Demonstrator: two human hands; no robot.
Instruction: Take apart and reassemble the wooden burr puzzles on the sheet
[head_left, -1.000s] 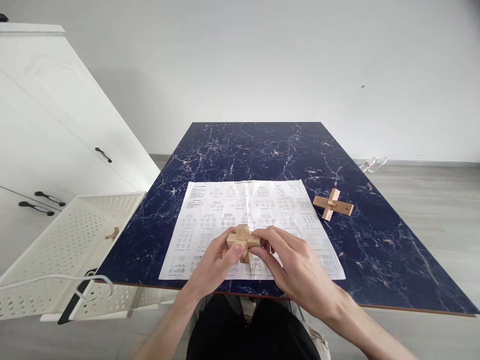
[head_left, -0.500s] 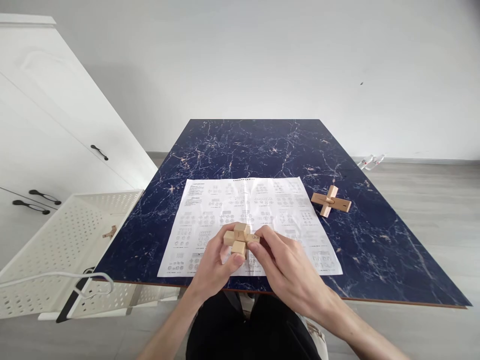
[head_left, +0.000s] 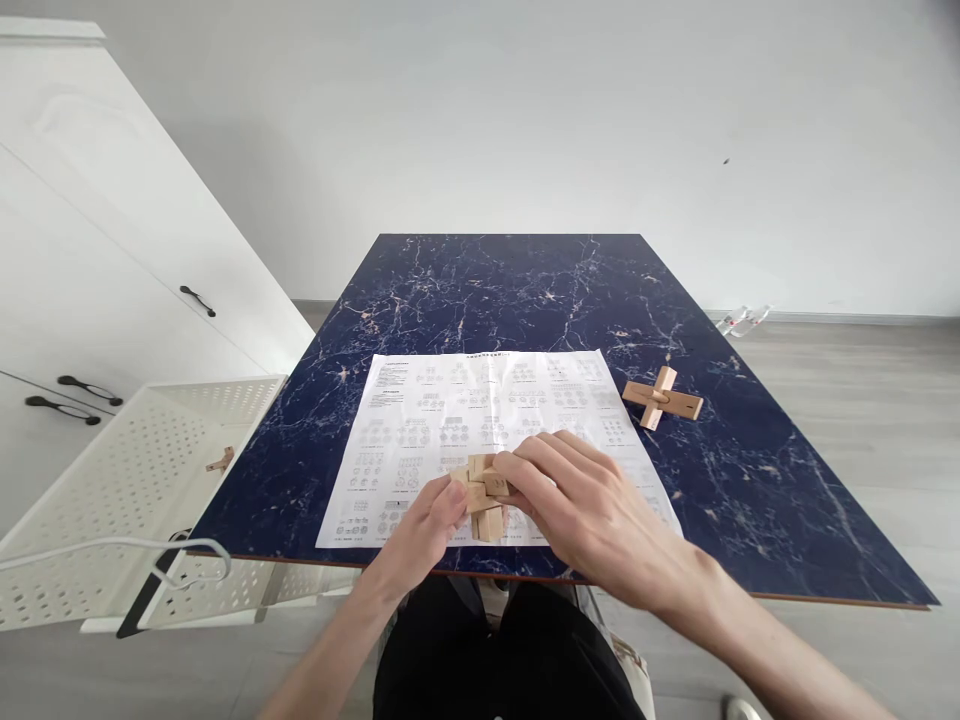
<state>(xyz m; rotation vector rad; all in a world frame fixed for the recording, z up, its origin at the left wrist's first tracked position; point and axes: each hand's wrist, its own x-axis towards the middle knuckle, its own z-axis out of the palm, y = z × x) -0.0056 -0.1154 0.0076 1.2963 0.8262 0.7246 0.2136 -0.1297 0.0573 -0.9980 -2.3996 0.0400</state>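
Note:
Between my hands, above the lower part of a printed sheet, is a pale wooden burr puzzle (head_left: pixel 486 494) made of interlocking blocks. My left hand (head_left: pixel 429 520) grips it from the left, thumb pressed on the near side of a block. From the right, my right hand (head_left: pixel 570 495) pinches a block at the upper right of the puzzle with thumb and forefinger. Part of the puzzle's far and lower sides is hidden behind my fingers. Beneath lies the white instruction sheet (head_left: pixel 420 400), creased and covered with small diagrams.
A cross-shaped wooden puzzle (head_left: pixel 661 398) lies right of the sheet on the dark blue marbled table (head_left: pixel 510 290). At left, a white perforated basket (head_left: pixel 97 490) holds a small wooden piece (head_left: pixel 220 460); a white cable (head_left: pixel 112 545) runs across it. A white cabinet (head_left: pixel 112 250) stands behind.
The burr puzzle has been turned and tilted, showing a different side with one block pointing toward me. My right hand has moved over its upper right; my left thumb has shifted up.

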